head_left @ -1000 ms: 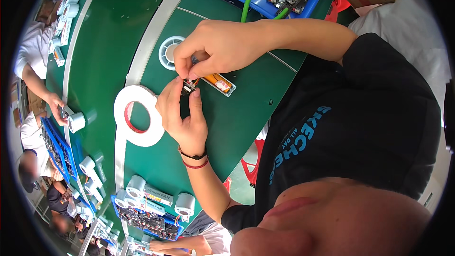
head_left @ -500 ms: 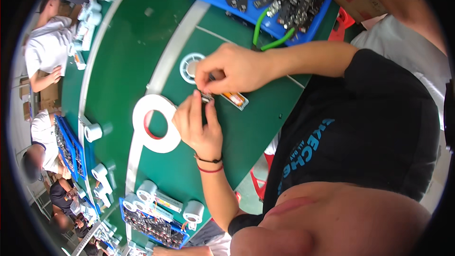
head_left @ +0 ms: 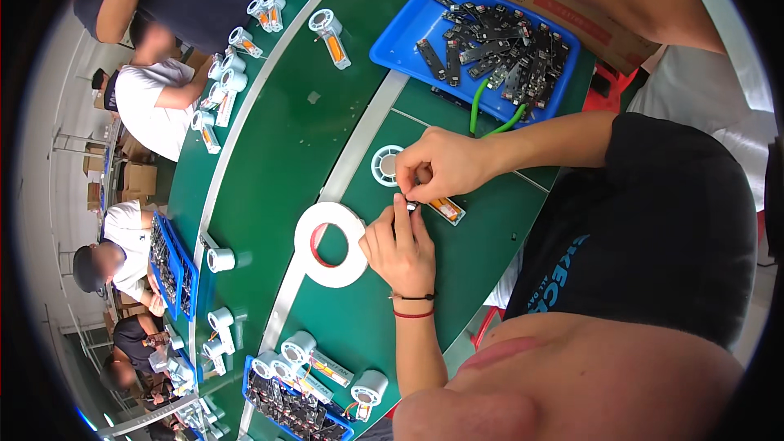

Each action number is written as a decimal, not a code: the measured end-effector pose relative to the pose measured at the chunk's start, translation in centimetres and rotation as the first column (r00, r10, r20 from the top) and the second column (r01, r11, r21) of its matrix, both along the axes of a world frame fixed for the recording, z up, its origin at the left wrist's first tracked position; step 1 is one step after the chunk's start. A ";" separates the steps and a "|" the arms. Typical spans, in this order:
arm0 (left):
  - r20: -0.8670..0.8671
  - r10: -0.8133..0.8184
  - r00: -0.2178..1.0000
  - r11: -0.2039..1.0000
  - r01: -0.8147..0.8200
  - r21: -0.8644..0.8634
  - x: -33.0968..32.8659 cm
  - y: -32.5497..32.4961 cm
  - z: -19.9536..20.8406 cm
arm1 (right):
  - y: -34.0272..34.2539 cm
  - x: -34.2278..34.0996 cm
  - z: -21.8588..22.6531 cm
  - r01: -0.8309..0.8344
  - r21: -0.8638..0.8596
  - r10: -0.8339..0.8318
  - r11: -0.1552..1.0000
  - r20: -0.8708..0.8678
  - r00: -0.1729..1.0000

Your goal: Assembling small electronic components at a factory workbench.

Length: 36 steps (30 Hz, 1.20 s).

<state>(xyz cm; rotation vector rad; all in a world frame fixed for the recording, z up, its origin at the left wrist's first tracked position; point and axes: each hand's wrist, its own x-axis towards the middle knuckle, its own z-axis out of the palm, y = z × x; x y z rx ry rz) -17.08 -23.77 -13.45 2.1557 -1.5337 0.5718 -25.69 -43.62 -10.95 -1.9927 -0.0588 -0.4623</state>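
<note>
My left hand [head_left: 400, 253] and my right hand [head_left: 445, 165] meet over the green table, their fingertips pinched together. Between them is a small black-and-silver part [head_left: 412, 207], largely covered by the fingers. Beneath my right hand lies a white handheld fan body: its round grille head [head_left: 384, 165] shows on one side, and its open handle with an orange insert [head_left: 447, 210] shows on the other. My right hand hides the middle of it. A large roll of white tape [head_left: 357, 245] lies flat just left of my left hand.
Behind my right forearm, a blue tray [head_left: 392, 51] holds many black circuit modules; green-handled pliers [head_left: 477, 106] rest by it. Another fan body [head_left: 329, 37] lies farther off. More fans [head_left: 369, 388] and a second tray [head_left: 298, 412] stand lower down. Other people [head_left: 122, 253] work across the table.
My view has swung, so the table and both hands appear farther right and lower. Both hands keep their pinch at the small part above the fan body.
</note>
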 end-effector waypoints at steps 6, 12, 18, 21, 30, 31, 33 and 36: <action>0.023 0.030 0.999 0.999 -0.031 0.035 -0.1 -1.0 0.0 | -0.4 0.2 -0.8 -0.040 0.196 0.043 0.980 -0.007 0.999; 0.008 0.023 1.000 0.999 -0.023 -0.044 0.5 -0.8 0.4 | -1.0 0.6 -1.2 -0.044 0.223 0.053 0.974 -0.035 0.998; 0.133 0.251 0.959 0.965 -0.259 0.045 4.6 2.0 2.3 | -1.9 0.4 0.7 0.122 -0.073 -0.107 0.990 0.175 0.979; 0.072 0.427 0.902 0.864 -0.430 0.263 3.3 2.2 3.2 | -3.2 1.1 0.8 0.141 -0.084 -0.117 0.986 0.244 0.963; -0.018 0.331 0.943 0.931 -0.324 0.169 5.7 2.2 0.4 | -3.0 3.4 1.2 0.029 -0.276 0.057 0.961 0.296 0.953; -0.024 0.335 0.942 0.929 -0.326 0.174 5.6 1.9 0.5 | -2.7 3.7 1.3 0.021 -0.327 0.073 0.945 0.273 0.959; -0.439 0.306 0.845 0.945 -0.324 0.035 4.8 1.1 1.4 | -1.8 4.0 1.9 -0.012 -0.365 0.101 0.931 0.226 0.969; -0.663 0.197 0.722 0.934 -0.343 -0.096 3.4 0.4 1.5 | -1.2 4.5 3.7 -0.054 -0.372 0.137 0.927 0.199 0.970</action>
